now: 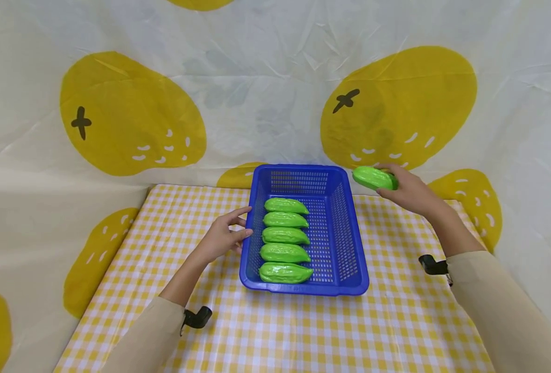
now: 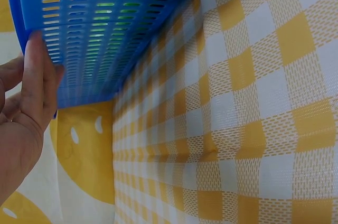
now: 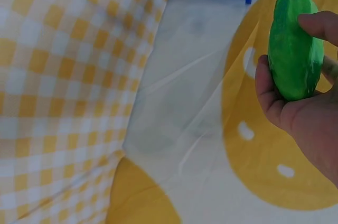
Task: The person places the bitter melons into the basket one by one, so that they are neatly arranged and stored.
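Observation:
A blue plastic basket (image 1: 304,289) with slotted walls stands on the table. Inside it, along the left side, several bright green bitter melons (image 1: 285,236) lie in a column, their pointed ends to the right. My left hand (image 1: 221,239) touches the basket's left rim with its fingers extended; in the left wrist view the fingertips rest against the outer wall (image 2: 79,34). Beyond the basket's far right corner, my right hand (image 1: 410,192) holds another bitter melon (image 1: 373,177) in the air. The right wrist view shows thumb and fingers around that melon (image 3: 294,49).
A yellow and white checked cloth (image 1: 275,331) covers the table. Behind the table's far edge hangs a pale sheet (image 1: 266,114) printed with large yellow fruit. The basket's right half shows bare perforated floor. Small black devices (image 1: 198,317) sit on both wrists.

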Tool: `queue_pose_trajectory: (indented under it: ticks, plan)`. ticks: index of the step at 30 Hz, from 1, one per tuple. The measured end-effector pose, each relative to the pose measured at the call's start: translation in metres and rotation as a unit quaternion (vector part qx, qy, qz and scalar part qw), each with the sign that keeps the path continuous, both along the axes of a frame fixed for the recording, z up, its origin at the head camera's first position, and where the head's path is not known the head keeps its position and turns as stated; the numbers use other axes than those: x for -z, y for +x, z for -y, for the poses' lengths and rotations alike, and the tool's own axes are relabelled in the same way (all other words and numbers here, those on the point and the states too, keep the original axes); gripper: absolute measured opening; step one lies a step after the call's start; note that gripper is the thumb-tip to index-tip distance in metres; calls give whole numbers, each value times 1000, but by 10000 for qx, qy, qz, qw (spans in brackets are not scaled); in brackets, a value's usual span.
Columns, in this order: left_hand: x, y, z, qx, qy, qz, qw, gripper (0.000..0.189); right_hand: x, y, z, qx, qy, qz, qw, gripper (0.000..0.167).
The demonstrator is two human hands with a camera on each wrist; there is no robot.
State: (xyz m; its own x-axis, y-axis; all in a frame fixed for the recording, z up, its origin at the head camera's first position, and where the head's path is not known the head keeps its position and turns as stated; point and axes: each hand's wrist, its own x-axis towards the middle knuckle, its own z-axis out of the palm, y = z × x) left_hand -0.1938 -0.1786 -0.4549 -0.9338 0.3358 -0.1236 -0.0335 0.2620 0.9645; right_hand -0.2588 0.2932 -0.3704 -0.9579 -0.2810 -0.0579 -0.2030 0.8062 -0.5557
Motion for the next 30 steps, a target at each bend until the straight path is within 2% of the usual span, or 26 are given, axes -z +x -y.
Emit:
queue_pose_trajectory:
  ticks: [11, 18, 24, 30]
  plan:
    - [3, -2, 0, 2, -13, -8, 10000, 64, -13, -23, 43, -569, -58, -185, 9982, 63]
    - [3, -2, -2, -5, 65, 49, 10000, 64, -12, -37, 74, -952, 105, -275, 9950, 58]
    - [2, -2, -3, -24, 4, 26, 10000, 64, -14, -51, 100, -1417, 346, -299, 9889, 55]
    - [1, -1, -1, -28, -48, 24, 10000, 64, -15, -65, 124, -1690, 641, -314, 9830, 53]
